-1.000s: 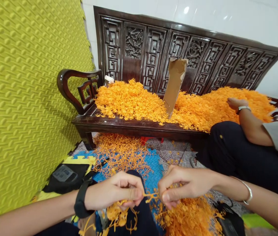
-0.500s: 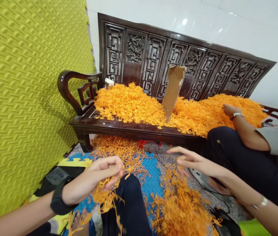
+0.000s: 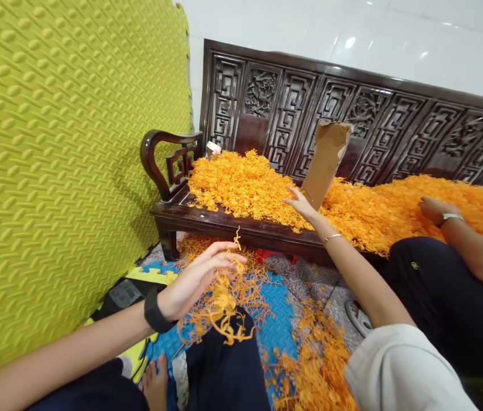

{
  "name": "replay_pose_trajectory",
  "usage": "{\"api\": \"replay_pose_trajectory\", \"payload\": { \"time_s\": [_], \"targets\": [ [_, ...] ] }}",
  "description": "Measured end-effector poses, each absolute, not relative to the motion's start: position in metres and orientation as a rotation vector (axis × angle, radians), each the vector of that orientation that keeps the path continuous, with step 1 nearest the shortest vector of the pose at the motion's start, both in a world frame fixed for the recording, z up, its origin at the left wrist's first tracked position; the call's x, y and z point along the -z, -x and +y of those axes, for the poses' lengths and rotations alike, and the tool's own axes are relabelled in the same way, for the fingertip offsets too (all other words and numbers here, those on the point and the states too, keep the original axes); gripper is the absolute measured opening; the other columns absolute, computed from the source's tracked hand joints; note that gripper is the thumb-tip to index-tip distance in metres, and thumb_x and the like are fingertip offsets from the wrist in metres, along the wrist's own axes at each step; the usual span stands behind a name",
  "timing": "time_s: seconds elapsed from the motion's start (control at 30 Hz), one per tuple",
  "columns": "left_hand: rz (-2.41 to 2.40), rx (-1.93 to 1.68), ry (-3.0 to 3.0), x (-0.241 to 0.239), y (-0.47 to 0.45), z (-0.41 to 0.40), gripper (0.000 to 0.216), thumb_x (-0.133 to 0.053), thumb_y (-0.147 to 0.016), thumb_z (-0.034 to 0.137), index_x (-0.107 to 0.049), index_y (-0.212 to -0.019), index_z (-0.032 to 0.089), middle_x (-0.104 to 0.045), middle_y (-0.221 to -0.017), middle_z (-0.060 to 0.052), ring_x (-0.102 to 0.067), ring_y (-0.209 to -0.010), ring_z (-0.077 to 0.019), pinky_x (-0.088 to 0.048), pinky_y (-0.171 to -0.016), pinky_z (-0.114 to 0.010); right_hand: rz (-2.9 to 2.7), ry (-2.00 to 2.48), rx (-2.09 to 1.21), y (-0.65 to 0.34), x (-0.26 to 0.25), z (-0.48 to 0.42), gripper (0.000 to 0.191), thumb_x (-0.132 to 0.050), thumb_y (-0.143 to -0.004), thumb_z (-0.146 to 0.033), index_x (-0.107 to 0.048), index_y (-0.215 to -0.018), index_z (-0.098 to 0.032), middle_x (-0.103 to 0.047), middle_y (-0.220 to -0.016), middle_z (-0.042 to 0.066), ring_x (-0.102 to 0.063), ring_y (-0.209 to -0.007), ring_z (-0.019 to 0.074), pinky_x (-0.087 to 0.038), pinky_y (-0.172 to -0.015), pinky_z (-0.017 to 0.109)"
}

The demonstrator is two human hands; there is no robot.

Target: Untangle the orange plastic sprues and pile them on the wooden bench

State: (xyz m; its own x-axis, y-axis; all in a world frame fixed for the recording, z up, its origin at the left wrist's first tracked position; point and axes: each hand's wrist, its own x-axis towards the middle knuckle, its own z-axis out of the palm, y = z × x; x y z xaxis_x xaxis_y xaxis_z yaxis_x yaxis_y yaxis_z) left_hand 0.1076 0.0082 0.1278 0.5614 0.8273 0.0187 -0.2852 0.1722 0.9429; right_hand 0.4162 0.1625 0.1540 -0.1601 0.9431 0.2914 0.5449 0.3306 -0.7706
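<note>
My left hand (image 3: pixel 207 277) is above my knee, its fingers loosely curled round a clump of orange stringy pieces (image 3: pixel 224 302). Some strands dangle below the palm and one sticks up past the fingertips. Stretched out over the wooden bench (image 3: pixel 232 227), my right hand (image 3: pixel 303 204) has its fingers apart, at the front of a heap of small orange pieces (image 3: pixel 241 185). It is just left of an upright cardboard piece (image 3: pixel 324 162). Nothing shows in its fingers.
Another person's hand (image 3: pixel 433 210) rests at the right-hand orange heap (image 3: pixel 404 200). Thin orange strands (image 3: pixel 198 245) lie under the bench, and a looser orange pile (image 3: pixel 313 371) is on the floor. Yellow foam matting (image 3: pixel 74 142) stands at the left; a blue foam mat (image 3: pixel 279 308) lies below.
My right hand has moved up and forward from above the floor pile to the bench heap. My left hand has turned and loosened, still with the orange clump. The view has swung left.
</note>
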Motion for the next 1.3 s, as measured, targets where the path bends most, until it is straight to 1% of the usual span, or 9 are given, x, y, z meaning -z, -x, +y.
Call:
{"api": "replay_pose_trajectory", "payload": {
  "time_s": [0.13, 0.27, 0.4, 0.5, 0.6, 0.8, 0.97, 1.07, 1.3],
  "targets": [
    [0.609, -0.856, -1.057, -0.119, -0.109, 0.011, 0.032, -0.048, -0.083, 0.020, -0.044, -0.115, 0.019, -0.051, -0.125, -0.008, -0.044, -0.117, -0.0223, -0.033, -0.093, -0.038, -2.037, 1.111, -0.861, -0.375, -0.151, 0.113, 0.037, -0.032, -0.089, -0.028, -0.054, -0.101, -0.001, -0.059, -0.097, 0.014, -0.058, -0.088, 0.0111, -0.041, -0.079, 0.025],
    [0.630, -0.829, -1.010, -0.110, -0.115, 0.012, 0.035, -0.051, -0.081, 0.022, -0.045, -0.115, 0.021, -0.049, -0.129, -0.006, -0.038, -0.123, -0.0205, -0.028, -0.100, -0.036, -2.377, 0.867, -0.979, -0.337, -0.159, 0.045, 0.017, -0.057, -0.081, -0.025, -0.066, -0.084, -0.011, -0.062, -0.094, 0.006, -0.059, -0.087, 0.0123, -0.044, -0.082, 0.028],
    [0.610, -0.834, -1.005, -0.110, -0.123, 0.010, 0.033, -0.055, -0.079, 0.023, -0.049, -0.112, 0.021, -0.050, -0.127, -0.003, -0.037, -0.123, -0.0190, -0.026, -0.102, -0.033, -2.764, 0.880, -0.458, -0.310, -0.154, 0.007, 0.019, -0.049, -0.087, -0.022, -0.066, -0.094, -0.017, -0.055, -0.107, 0.010, -0.055, -0.091, 0.0150, -0.043, -0.080, 0.031],
    [0.603, -0.852, -1.006, -0.110, -0.126, 0.009, 0.031, -0.054, -0.079, 0.022, -0.051, -0.110, 0.021, -0.052, -0.123, -0.003, -0.040, -0.120, -0.0193, -0.029, -0.099, -0.032, -2.770, 1.047, -0.090, -0.299, -0.143, 0.002, 0.022, -0.043, -0.088, -0.020, -0.064, -0.093, -0.015, -0.056, -0.099, 0.011, -0.054, -0.085, 0.0166, -0.041, -0.074, 0.031],
    [0.644, -0.892, -1.036, -0.107, -0.128, 0.009, 0.028, -0.056, -0.079, 0.020, -0.053, -0.107, 0.020, -0.055, -0.118, -0.003, -0.043, -0.115, -0.0186, -0.035, -0.090, -0.029, -2.697, 1.060, 0.045, -0.298, -0.133, 0.005, 0.021, -0.041, -0.088, -0.017, -0.061, -0.088, -0.011, -0.057, -0.086, 0.009, -0.052, -0.080, 0.0170, -0.039, -0.074, 0.032],
    [0.688, -0.842, -0.976, -0.104, -0.128, 0.007, 0.029, -0.062, -0.075, 0.019, -0.051, -0.102, 0.018, -0.055, -0.105, -0.004, -0.053, -0.081, -0.0125, -0.040, -0.054, -0.020, -2.456, 0.939, -0.360, -0.311, -0.121, 0.001, 0.015, -0.043, -0.088, -0.018, -0.056, -0.085, -0.012, -0.054, -0.086, 0.007, -0.051, -0.079, 0.0135, -0.042, -0.073, 0.028],
    [0.553, -0.694, -0.964, -0.111, -0.127, 0.007, 0.032, -0.068, -0.069, 0.018, -0.046, -0.093, 0.018, -0.054, -0.072, 0.002, -0.050, -0.056, -0.0085, -0.037, -0.043, -0.018, -2.378, 0.897, -0.681, -0.319, -0.125, -0.007, 0.015, -0.045, -0.089, -0.022, -0.058, -0.088, -0.014, -0.055, -0.087, 0.005, -0.052, -0.081, 0.0119, -0.043, -0.076, 0.027],
    [0.510, -0.566, -1.022, -0.110, -0.126, 0.007, 0.024, -0.065, -0.074, 0.028, -0.047, -0.085, 0.017, -0.047, -0.057, 0.005, -0.042, -0.043, -0.0055, -0.033, -0.037, -0.016, -2.418, 0.843, -0.906, -0.320, -0.133, -0.014, 0.014, -0.045, -0.090, -0.022, -0.056, -0.088, -0.013, -0.056, -0.086, 0.005, -0.051, -0.083, 0.0111, -0.043, -0.078, 0.027],
    [0.441, -0.167, -1.007, -0.107, -0.122, -0.001, 0.029, -0.059, -0.079, 0.039, -0.045, -0.069, 0.016, -0.031, -0.049, 0.009, -0.021, -0.038, -0.0017, -0.011, -0.036, -0.017, -2.495, 0.763, -1.449, -0.326, -0.137, -0.030, 0.012, -0.043, -0.089, -0.017, -0.054, -0.087, -0.012, -0.059, -0.083, 0.006, -0.053, -0.074, 0.0092, -0.044, -0.071, 0.022]
  ]
}}
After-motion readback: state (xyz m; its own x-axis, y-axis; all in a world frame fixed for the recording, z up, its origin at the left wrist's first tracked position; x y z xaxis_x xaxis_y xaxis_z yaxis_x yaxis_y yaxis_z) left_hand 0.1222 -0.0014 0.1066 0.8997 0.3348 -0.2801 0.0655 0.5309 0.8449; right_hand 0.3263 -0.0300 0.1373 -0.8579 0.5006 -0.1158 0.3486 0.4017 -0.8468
